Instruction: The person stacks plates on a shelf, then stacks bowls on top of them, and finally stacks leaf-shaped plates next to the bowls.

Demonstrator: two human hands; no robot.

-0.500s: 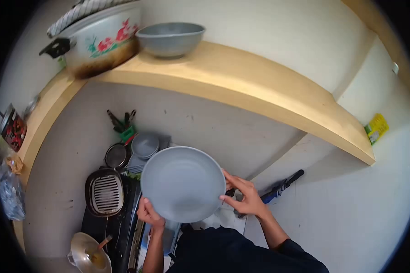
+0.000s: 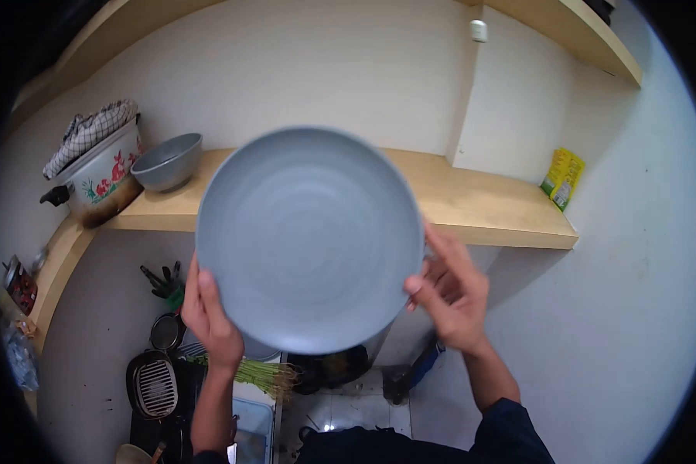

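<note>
A round grey plate (image 2: 309, 240) is held up before me, tilted so that its inner face shows. My left hand (image 2: 213, 325) grips its lower left rim, thumb along the front edge. On the right rim, my right hand (image 2: 452, 298) has its thumb at the edge and its fingers partly behind the plate. Behind the plate runs a wooden shelf (image 2: 487, 205), part of it hidden. Left of the plate, a grey bowl (image 2: 168, 164) stands on this shelf beside a flowered pot (image 2: 108, 174) with a checked cloth (image 2: 97, 135) on top.
A yellow packet (image 2: 563, 178) leans at the shelf's right end. Below are a grill pan (image 2: 153, 383), a bundle of green stalks (image 2: 263, 377) and a blue tray (image 2: 253, 425). A folded umbrella (image 2: 425, 363) stands by the wall. Another shelf (image 2: 564, 35) runs overhead.
Both hands have raised the plate from below the shelf to in front of it, and it looks larger now. My view has tilted up, showing the upper shelf.
</note>
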